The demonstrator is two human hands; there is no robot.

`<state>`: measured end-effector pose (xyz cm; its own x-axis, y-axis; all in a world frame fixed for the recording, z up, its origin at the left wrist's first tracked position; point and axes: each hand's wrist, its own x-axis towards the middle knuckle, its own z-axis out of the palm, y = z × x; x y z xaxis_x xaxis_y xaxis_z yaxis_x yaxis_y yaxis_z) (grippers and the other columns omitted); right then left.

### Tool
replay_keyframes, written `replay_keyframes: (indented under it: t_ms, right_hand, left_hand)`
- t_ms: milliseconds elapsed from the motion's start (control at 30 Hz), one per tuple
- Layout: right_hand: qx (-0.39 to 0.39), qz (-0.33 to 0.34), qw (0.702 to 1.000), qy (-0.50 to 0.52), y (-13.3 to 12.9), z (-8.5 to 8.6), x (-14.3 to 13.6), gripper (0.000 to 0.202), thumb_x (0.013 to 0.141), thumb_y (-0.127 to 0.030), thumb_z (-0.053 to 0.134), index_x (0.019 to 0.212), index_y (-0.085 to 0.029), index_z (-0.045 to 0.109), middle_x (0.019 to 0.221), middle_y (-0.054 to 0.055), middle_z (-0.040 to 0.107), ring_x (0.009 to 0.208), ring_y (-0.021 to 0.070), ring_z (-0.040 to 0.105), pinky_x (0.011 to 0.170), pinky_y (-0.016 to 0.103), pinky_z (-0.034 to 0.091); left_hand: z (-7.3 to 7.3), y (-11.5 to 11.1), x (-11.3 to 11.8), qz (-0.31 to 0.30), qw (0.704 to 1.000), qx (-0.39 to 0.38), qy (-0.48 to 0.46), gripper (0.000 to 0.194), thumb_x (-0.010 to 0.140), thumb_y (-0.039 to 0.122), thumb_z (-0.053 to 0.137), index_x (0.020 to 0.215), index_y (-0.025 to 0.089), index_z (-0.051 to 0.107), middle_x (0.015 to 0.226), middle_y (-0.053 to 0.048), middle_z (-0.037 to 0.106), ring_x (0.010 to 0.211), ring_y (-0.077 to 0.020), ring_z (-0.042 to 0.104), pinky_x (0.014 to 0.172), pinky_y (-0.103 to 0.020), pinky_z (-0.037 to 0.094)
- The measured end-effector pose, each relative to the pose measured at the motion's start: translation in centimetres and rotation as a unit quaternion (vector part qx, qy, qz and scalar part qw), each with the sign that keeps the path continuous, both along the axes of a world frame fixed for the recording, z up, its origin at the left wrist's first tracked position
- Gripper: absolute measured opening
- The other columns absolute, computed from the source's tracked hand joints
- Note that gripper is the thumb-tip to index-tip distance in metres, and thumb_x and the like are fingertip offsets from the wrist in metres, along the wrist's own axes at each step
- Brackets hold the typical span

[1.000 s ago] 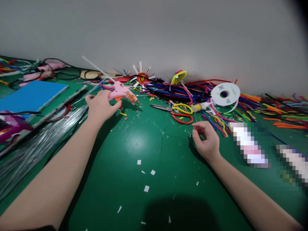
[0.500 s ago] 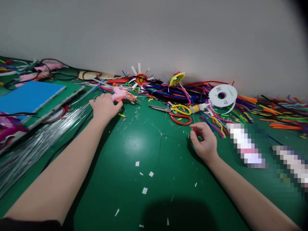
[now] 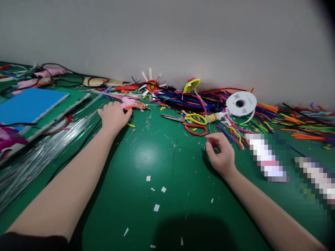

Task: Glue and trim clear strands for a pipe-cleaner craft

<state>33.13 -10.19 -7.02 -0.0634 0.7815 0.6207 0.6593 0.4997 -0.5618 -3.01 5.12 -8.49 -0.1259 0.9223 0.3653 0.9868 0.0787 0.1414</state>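
My left hand (image 3: 114,118) is closed at the back of a pink hot glue gun (image 3: 128,103), its fingers curled over the handle, which they mostly hide. The gun lies on the green table with its nozzle pointing right. My right hand (image 3: 220,152) hovers at the right with thumb and forefinger curled into a ring. Whatever may be between its fingertips is too small to make out. Fine glue threads (image 3: 174,145) stretch between the two hands. Just beyond the right hand are scissors (image 3: 195,129) with a yellow and a red handle, and a small glue bottle (image 3: 216,117).
Colourful pipe cleaners (image 3: 180,101) lie along the wall, with a white ribbon spool (image 3: 240,104) on them. A yellow paper piece on a stick (image 3: 192,85) stands there. Blue board (image 3: 34,106) and clear strips (image 3: 52,153) lie left. White paper scraps (image 3: 156,208) dot the front.
The view has shifted very slightly. Both hands keep their places beside the glue gun and scissors, with no visible change in grip.
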Motion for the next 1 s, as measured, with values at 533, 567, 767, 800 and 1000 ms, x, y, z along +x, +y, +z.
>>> replay_keyframes:
  t_ms: [533, 567, 767, 800, 1000]
  right_hand:
    - [-0.050, -0.052, 0.994, 0.080, -0.9, 0.4, -1.0, 0.014, 0.083, -0.018, 0.056, 0.096, -0.022, 0.059, 0.080, 0.001, 0.059, 0.066, 0.0131, 0.056, 0.056, 0.027, 0.047]
    - [-0.064, -0.052, 0.992, 0.092, -1.0, 0.5, -1.5, 0.014, 0.083, -0.020, 0.058, 0.097, -0.022, 0.059, 0.080, 0.001, 0.060, 0.065, 0.0130, 0.056, 0.056, 0.027, 0.048]
    - [-0.134, -0.011, 0.978, 0.158, -1.0, 0.4, -4.1, 0.023, 0.083, -0.031, 0.063, 0.103, -0.021, 0.059, 0.081, 0.001, 0.060, 0.060, 0.0106, 0.053, 0.052, 0.026, 0.046]
    - [-0.140, -0.008, 0.976, 0.167, -0.8, 0.3, -4.3, 0.025, 0.082, -0.032, 0.064, 0.104, -0.021, 0.058, 0.081, 0.000, 0.059, 0.060, 0.0103, 0.052, 0.051, 0.026, 0.045]
    - [-0.166, -0.027, 0.964, 0.208, 0.3, 0.1, -4.9, 0.023, 0.081, -0.035, 0.066, 0.098, -0.020, 0.061, 0.073, -0.001, 0.057, 0.057, 0.0093, 0.047, 0.050, 0.025, 0.042]
  left_hand:
    - [4.0, -11.1, 8.0, -0.221, 0.931, 0.093, -0.275, 0.020, 0.093, 0.033, 0.046, 0.098, 0.021, 0.061, 0.093, -0.004, 0.068, 0.090, -0.0205, 0.062, 0.091, -0.040, 0.040]
    - [3.9, -11.8, 8.6, -0.229, 0.924, 0.069, -0.297, 0.020, 0.093, 0.035, 0.048, 0.099, 0.021, 0.062, 0.093, -0.003, 0.068, 0.091, -0.0201, 0.062, 0.091, -0.040, 0.040]
    - [3.5, -12.9, 10.2, -0.238, 0.888, 0.019, -0.392, 0.019, 0.088, 0.036, 0.060, 0.099, 0.022, 0.065, 0.092, -0.001, 0.070, 0.086, -0.0176, 0.064, 0.085, -0.036, 0.044]
    - [3.4, -12.8, 10.3, -0.239, 0.887, 0.023, -0.393, 0.019, 0.087, 0.035, 0.061, 0.099, 0.022, 0.065, 0.091, -0.001, 0.071, 0.085, -0.0172, 0.064, 0.085, -0.035, 0.044]
    - [3.1, -12.6, 10.8, -0.253, 0.886, 0.055, -0.384, 0.018, 0.082, 0.033, 0.069, 0.096, 0.022, 0.067, 0.089, 0.000, 0.071, 0.083, -0.0159, 0.065, 0.087, -0.034, 0.046]
